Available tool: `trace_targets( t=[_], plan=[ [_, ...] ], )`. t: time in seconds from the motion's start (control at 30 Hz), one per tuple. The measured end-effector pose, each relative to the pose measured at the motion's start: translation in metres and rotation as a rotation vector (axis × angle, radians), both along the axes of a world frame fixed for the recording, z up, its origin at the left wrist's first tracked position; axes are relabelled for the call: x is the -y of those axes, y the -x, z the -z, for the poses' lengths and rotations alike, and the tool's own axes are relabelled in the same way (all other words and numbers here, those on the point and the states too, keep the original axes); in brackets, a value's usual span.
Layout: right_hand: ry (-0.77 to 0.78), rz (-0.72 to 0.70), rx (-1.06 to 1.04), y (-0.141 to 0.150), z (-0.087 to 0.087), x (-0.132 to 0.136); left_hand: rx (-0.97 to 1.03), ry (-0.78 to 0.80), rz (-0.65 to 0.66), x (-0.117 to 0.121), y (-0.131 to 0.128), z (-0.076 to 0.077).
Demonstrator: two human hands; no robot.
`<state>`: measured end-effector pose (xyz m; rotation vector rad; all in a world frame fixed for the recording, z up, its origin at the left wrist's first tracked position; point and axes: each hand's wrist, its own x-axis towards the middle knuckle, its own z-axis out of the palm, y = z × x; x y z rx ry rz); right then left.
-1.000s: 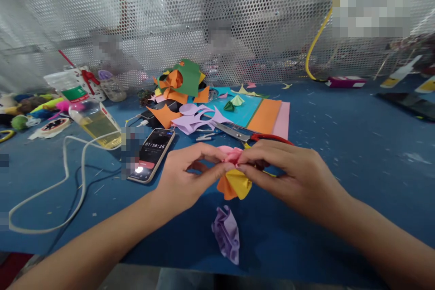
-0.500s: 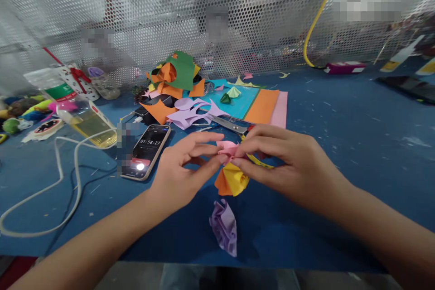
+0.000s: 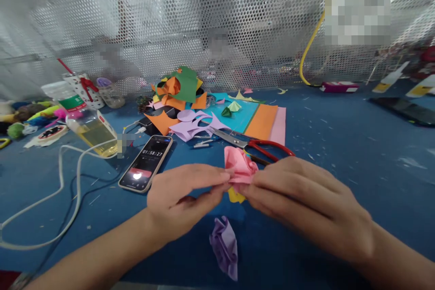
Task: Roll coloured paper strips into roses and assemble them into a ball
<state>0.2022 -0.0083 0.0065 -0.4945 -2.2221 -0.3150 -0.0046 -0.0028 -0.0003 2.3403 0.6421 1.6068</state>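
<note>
Between my two hands is a crumpled piece of pink paper (image 3: 240,163), folded and creased. My left hand (image 3: 186,197) pinches its left side between thumb and fingers. On its right side, my right hand (image 3: 306,195) grips it the same way. Behind and below the pink paper a bit of yellow folded paper (image 3: 236,195) shows, mostly hidden. A crumpled purple paper (image 3: 224,247) lies on the table nearer to me. Just beyond my right hand lie scissors with red handles (image 3: 268,147), blades pointing to the far left.
Purple paper offcuts (image 3: 190,127), an orange and green scrap pile (image 3: 185,84) and coloured sheets (image 3: 263,120) lie beyond my hands. A phone (image 3: 146,163) showing a timer, a white cable (image 3: 61,190) and a bottle of yellowish liquid (image 3: 95,133) are at left. Perforated metal panel (image 3: 190,18) stands behind.
The pink paper has been turned so that more of its ruffled face shows, and now covers most of the yellow and orange paper. Both hands have flattened around it. The camera view has tilted up.
</note>
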Motion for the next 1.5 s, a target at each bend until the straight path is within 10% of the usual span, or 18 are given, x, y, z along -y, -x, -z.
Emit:
trace_targets(
  t=[0.43, 0.67, 1.5],
  plan=[
    [-0.16, -0.042, -0.009, 0.003, -0.004, 0.011, -0.103, -0.197, 0.136, -0.001, 0.004, -0.013],
    [-0.154, -0.082, -0.031, 0.005, -0.001, 0.011, -0.006, 0.034, 0.08, -0.005, 0.007, 0.004],
    [-0.042, -0.119, -0.011, 0.003, -0.003, 0.009, -0.034, -0.002, 0.151, -0.004, 0.004, -0.003]
  ],
)
